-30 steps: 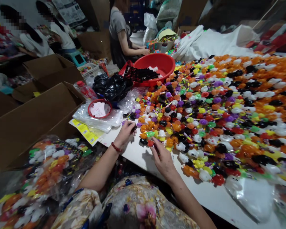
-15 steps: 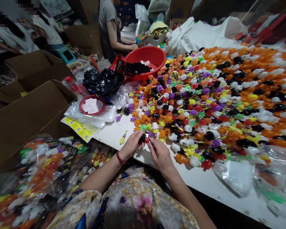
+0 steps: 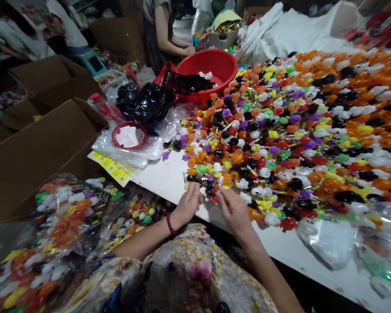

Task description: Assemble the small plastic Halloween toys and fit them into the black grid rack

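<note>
My left hand (image 3: 189,203), with a dark red bead bracelet (image 3: 171,223) at the wrist, has its fingers curled together at the table's front edge. What they hold, if anything, is hidden. A small yellow-ended stick (image 3: 186,184) shows just behind its fingertips. To the right, my right hand (image 3: 233,210) pinches a small shiny red plastic piece (image 3: 215,194) between thumb and fingers. A dark piece (image 3: 209,190) shows between the hands, slightly blurred. Close beyond them spreads a heap of small plastic figures (image 3: 273,150) in orange, white, black, purple, green and yellow, some on coloured sticks.
A red basin (image 3: 226,78) with black parts stands behind the heap. Left of it are a black plastic bag (image 3: 150,102), a small red basket (image 3: 142,140) with paper slips, and clear bags (image 3: 130,152). Cardboard boxes (image 3: 45,141) and filled bags (image 3: 65,217) lie left. A co-worker (image 3: 159,34) sits beyond.
My hands have moved apart from where they met over a black and red piece. The yellow-ended stick that lay alone on the table now shows by my left fingertips. The view has shifted slightly.
</note>
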Demonstrator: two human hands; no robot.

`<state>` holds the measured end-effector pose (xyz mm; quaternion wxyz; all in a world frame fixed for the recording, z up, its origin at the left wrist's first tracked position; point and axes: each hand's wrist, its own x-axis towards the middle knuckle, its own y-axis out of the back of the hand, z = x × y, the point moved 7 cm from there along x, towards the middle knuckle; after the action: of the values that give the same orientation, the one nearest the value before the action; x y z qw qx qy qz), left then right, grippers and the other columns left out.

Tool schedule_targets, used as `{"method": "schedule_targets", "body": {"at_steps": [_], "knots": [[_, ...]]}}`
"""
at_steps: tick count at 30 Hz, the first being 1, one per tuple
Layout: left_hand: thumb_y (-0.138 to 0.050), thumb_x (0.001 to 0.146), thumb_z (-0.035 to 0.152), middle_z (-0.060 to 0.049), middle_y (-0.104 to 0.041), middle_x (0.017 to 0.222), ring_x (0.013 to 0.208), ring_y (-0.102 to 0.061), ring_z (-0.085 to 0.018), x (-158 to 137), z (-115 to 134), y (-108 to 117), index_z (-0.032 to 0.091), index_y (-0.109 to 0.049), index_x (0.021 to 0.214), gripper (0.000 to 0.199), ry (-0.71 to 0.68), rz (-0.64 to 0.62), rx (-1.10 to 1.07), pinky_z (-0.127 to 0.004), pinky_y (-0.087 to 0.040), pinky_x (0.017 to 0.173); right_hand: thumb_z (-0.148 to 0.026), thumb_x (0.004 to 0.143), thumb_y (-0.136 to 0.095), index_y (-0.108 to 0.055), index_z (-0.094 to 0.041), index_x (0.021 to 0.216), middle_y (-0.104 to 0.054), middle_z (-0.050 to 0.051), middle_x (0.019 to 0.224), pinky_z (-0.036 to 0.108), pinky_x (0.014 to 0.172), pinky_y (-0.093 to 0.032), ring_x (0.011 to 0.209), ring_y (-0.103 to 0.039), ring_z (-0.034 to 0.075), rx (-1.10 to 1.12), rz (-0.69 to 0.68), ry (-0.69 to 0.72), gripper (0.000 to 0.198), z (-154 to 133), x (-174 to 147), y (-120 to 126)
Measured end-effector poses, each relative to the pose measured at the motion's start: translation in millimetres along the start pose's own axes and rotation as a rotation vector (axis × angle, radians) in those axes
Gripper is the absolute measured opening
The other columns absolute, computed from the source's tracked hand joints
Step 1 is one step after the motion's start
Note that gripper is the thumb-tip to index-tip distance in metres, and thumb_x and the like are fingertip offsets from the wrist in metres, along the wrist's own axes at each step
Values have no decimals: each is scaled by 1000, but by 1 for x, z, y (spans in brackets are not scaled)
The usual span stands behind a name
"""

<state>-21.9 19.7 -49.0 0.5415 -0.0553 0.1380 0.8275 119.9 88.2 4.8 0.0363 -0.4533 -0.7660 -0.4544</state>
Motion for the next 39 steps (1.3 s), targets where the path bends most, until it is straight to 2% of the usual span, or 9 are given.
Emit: {"method": "schedule_targets", "body": {"at_steps": [5, 11, 16, 19, 23, 26, 30, 35, 39], "knots": [[-63, 85, 39, -9, -56, 105, 100, -59, -25, 9, 4, 40, 20, -48, 111, 36, -290, 251, 498, -40, -50, 90, -23, 93, -50, -49, -15, 141, -59, 22, 129, 55, 98, -44, 116, -55, 35, -425, 298, -33, 49, 31, 18, 54], [-48, 83, 11, -12, -53, 113, 111, -54, -25, 17, -13, 26, 19, -53, 102, 21, -468, 112, 553, -45, -47, 99, -8, 88, -46, -50, -18, 141, -62, 13, 132, 46, 101, -43, 121, -50, 28, -280, -133, 296, 54, -13, 13, -57], [-57, 79, 22, -2, -57, 89, 80, -57, -17, 19, -26, 46, 20, -51, 94, 16, -214, -36, 53, -31, -52, 73, -7, 88, -51, -57, -15, 133, -69, 13, 121, 44, 91, -45, 110, -55, 29, -225, -311, 306, 46, -26, 19, -113], [-54, 84, 33, 1, -58, 81, 66, -56, -13, 32, -25, 70, 21, -48, 93, 16, -60, 13, -128, -26, -48, 62, -6, 89, -50, -62, -17, 124, -73, 11, 106, 45, 92, -45, 106, -58, 28, -124, -319, 303, 39, -22, 31, -112], [-49, 84, 22, -3, -62, 95, 83, -60, -17, 73, 13, 98, 22, -53, 100, 16, -249, 244, 242, -32, -50, 77, -7, 89, -43, -51, -16, 137, -69, 14, 115, 45, 96, -47, 108, -61, 26, 35, -176, 223, 50, -16, 38, -97], [-53, 76, 9, -9, -61, 109, 105, -57, -24, 109, 37, 83, 19, -57, 102, 28, -406, 140, 624, -40, -46, 96, -13, 91, -40, -36, -17, 149, -64, 14, 128, 39, 94, -51, 112, -62, 24, 148, -102, 81, 58, -11, 36, -87], [-54, 76, 6, -11, -61, 103, 100, -58, -25, 133, 36, 65, 18, -59, 93, 21, -372, 33, 850, -39, -48, 92, -17, 91, -44, -43, -17, 144, -66, 13, 124, 35, 86, -56, 103, -67, 23, 227, -67, -110, 54, 0, 34, -73], [-61, 77, 19, -4, -60, 83, 81, -59, -20, 108, 27, 87, 18, -60, 84, 7, -193, 248, 640, -34, -48, 77, -11, 86, -46, -65, -21, 119, -72, 8, 106, 35, 85, -56, 97, -67, 21, 210, -85, -23, 39, 0, 40, -64], [-65, 76, 35, 0, -61, 72, 67, -55, -16, 75, 19, 78, 18, -62, 83, 19, -128, 65, 266, -28, -46, 65, -2, 84, -42, -52, -19, 139, -60, 14, 135, 48, 104, -46, 125, -53, 27, -75, -56, 208, 58, -17, 44, -73]]}}
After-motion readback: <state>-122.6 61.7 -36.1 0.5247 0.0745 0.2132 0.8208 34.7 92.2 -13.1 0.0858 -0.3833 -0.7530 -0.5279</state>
